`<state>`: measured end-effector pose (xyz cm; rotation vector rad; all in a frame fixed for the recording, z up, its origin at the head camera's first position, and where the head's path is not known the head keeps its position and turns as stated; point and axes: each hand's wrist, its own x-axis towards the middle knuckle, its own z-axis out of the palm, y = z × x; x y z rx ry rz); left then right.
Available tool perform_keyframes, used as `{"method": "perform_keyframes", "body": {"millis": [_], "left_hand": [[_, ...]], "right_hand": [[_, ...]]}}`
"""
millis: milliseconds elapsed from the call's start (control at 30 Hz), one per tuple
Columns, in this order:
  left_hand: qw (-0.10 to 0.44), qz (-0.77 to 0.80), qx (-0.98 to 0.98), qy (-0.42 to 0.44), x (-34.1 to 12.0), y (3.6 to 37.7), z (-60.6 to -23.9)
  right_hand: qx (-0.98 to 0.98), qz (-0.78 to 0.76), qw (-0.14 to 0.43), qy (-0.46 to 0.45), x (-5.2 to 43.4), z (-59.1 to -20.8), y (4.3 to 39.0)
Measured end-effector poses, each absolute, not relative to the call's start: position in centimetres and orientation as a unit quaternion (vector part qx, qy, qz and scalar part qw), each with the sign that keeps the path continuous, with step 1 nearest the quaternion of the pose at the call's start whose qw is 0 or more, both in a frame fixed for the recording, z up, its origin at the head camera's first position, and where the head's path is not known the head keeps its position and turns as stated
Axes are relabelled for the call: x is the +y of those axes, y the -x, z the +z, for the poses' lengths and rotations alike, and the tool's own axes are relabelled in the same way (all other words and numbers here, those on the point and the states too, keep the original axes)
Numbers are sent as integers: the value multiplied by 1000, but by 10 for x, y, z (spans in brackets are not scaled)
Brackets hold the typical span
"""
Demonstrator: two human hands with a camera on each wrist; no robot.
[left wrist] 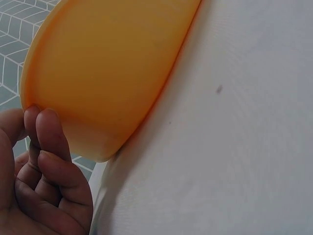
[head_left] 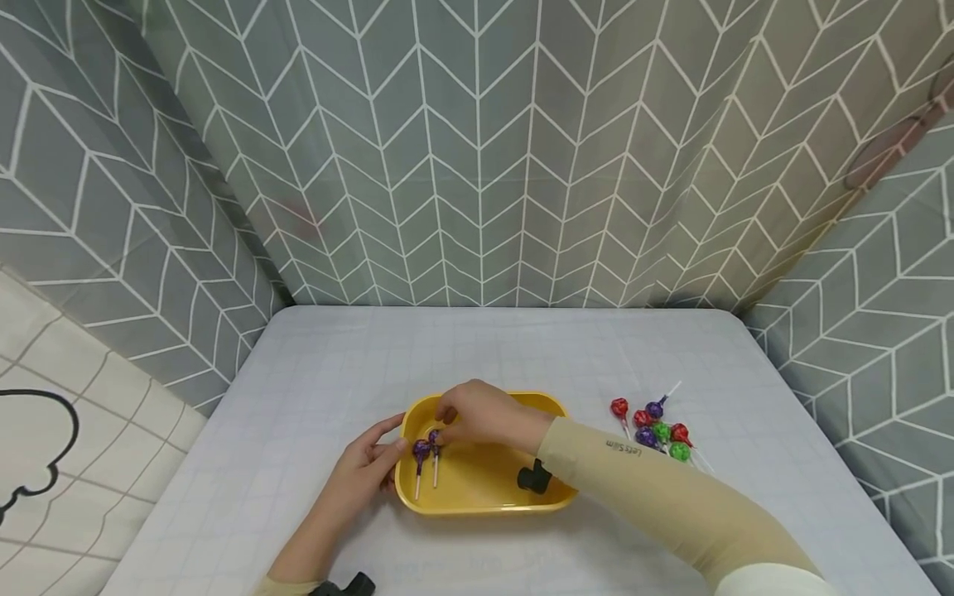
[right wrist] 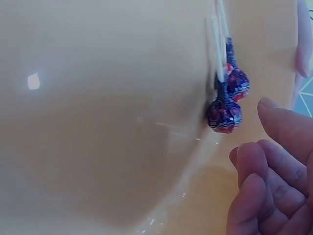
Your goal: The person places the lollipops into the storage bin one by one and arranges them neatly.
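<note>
The right hand (head_left: 477,412) hangs inside the yellow tray (head_left: 484,507), its fingers loosely bent and the thumb parted from them, just beside the heads of two purple lollipops (right wrist: 224,116) that lie side by side at the tray's left end, sticks toward the person. The left hand (head_left: 365,469) pinches the rim at that same end, thumb over the edge and fingertips against the outer wall. Beyond the tray to the right, a loose cluster of red, purple and green lollipops (head_left: 662,432) lies on the white surface (head_left: 320,348), backed by a grey chevron-patterned curtain (head_left: 477,165).
</note>
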<state>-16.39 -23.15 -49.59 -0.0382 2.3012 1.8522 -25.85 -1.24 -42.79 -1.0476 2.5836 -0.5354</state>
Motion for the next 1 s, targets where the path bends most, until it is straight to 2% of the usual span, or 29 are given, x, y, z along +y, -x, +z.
{"method": "perform_keyframes", "body": {"millis": [267, 1000], "left_hand": [[91, 623, 777, 22, -232, 164, -498], [89, 620, 779, 34, -228, 164, -497]], "right_hand": [[899, -192, 128, 373, -8, -418, 257], [890, -271, 118, 347, 18, -394, 261]]}}
